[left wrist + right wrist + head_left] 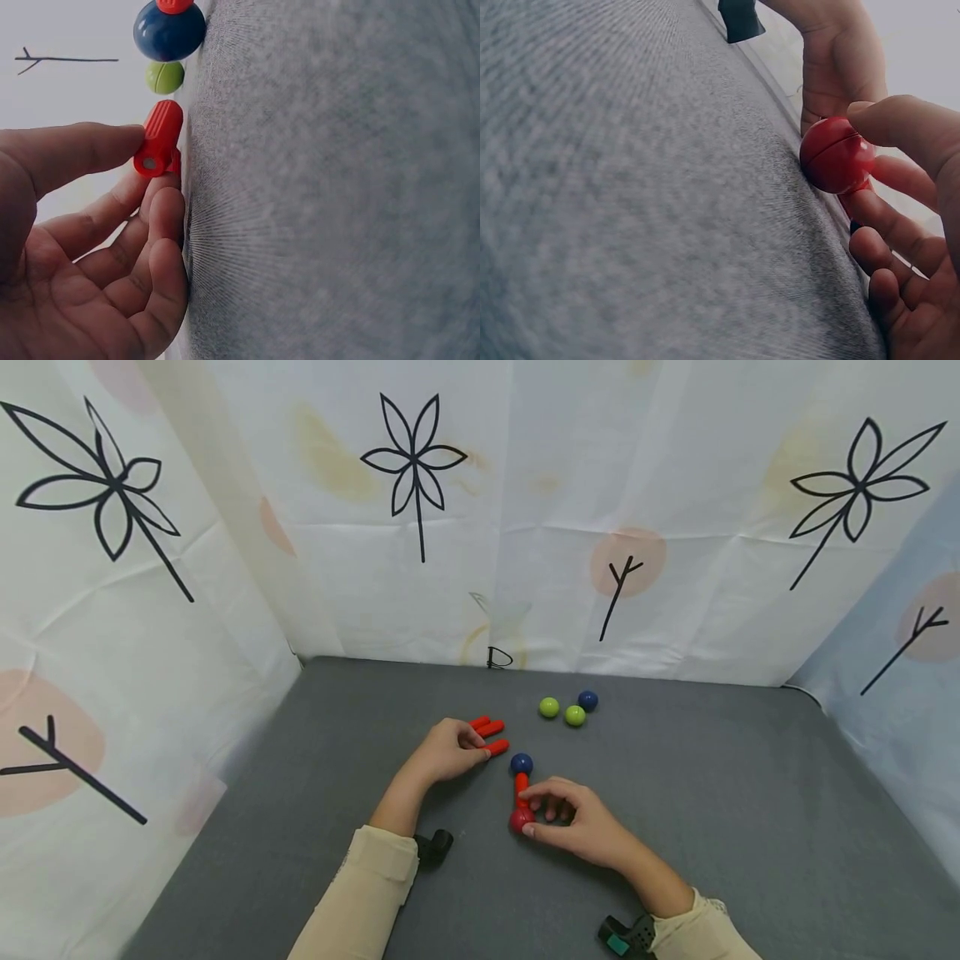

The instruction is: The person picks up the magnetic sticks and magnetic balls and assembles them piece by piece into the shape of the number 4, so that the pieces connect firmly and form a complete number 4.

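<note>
My left hand pinches a short ribbed red stick between thumb and fingers, low over the grey surface. A small pale disc shows in the stick's near end in the left wrist view. Just behind it lie two more red sticks, partly covered by that hand. To the right, a red ball, a red stick and a blue ball form a joined bar on the surface. My right hand holds this bar at its near end, thumb on the red ball and forefinger at the stick.
Farther back on the grey table sit two lime-green balls and another blue ball. A pale printed curtain stands along the back and both sides. Each wrist wears a dark camera mount.
</note>
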A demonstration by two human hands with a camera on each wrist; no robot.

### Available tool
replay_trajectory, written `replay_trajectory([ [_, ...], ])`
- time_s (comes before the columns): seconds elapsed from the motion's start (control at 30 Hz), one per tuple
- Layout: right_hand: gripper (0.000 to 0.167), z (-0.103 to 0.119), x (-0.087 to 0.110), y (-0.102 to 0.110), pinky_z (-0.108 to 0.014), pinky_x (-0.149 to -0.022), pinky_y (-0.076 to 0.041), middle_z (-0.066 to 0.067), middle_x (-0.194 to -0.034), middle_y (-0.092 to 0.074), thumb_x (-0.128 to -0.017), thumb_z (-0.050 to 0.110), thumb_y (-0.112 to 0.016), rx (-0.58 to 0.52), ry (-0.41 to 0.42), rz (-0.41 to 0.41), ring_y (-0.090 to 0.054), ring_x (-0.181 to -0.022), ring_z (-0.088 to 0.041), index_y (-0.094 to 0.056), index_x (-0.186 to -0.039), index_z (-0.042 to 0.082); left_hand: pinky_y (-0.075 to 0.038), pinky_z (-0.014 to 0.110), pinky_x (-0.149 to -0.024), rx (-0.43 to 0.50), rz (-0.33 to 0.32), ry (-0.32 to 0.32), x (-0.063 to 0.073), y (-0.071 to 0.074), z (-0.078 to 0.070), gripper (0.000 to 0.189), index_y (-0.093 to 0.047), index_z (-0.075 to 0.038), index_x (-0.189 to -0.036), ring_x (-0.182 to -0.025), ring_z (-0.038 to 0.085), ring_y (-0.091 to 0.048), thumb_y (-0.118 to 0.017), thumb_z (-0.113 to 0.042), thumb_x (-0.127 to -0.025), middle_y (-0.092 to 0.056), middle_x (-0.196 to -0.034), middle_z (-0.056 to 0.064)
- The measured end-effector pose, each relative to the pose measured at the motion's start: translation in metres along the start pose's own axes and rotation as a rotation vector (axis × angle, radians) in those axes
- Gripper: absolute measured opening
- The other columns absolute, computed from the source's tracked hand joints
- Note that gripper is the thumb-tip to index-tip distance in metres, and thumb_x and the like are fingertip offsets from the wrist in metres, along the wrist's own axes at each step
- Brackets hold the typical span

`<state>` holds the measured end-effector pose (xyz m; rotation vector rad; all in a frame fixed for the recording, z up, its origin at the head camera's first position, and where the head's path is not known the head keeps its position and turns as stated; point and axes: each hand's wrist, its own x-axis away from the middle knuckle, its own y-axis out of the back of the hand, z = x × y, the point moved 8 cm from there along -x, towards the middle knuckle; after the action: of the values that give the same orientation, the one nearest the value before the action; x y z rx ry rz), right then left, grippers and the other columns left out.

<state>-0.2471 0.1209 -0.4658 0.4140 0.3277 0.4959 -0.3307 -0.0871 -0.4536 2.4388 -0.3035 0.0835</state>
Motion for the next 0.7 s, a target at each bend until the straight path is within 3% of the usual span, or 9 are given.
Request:
replay_trajectory([
  [0.27, 0.027, -0.002, 0.0, 0.006, -0.027, -0.064, -0.052, -0.009, -0.105, -0.07, -0.097, 0.013, -0.079, -0.042, 0.01, -0.038, -0.062, -0.077, -0.011, -0.074, -0.123, 0.012, -0.051, 0.03, -0.072, 0.02, 0.002, -0.014, -0.001, 0.0, -0.003, 0.013, -0.077, -0.01, -0.102, -0.084, 0.019, -0.063, -0.078, -0.023, -0.097, -0.071, -0.098, 0.006],
  [0.5, 0.024, -0.005, 0.0, 0.012, -0.025, -0.061, -0.051, -0.007, -0.098, -0.069, -0.098, 0.01, -0.076, -0.1, -0.028, -0.079, -0.061, -0.075, -0.012, -0.074, -0.122, 0.007, -0.054, 0.031, -0.075, 0.062, 0.002, -0.019, -0.001, -0.002, -0.006, 0.014, -0.077, -0.009, -0.103, -0.088, 0.02, -0.064, -0.078, -0.023, -0.097, -0.072, -0.105, 0.006],
  [0.7, 0.025, -0.01, 0.0, 0.022, -0.027, -0.065, -0.055, -0.009, -0.1, -0.069, -0.099, 0.008, -0.074, -0.132, -0.055, -0.135, -0.065, -0.075, -0.014, -0.072, -0.123, -0.001, -0.053, 0.03, -0.073, 0.104, 0.023, -0.086, 0.0, -0.006, -0.015, 0.012, -0.077, -0.011, -0.103, -0.085, 0.019, -0.063, -0.078, -0.023, -0.098, -0.073, -0.104, 0.004],
])
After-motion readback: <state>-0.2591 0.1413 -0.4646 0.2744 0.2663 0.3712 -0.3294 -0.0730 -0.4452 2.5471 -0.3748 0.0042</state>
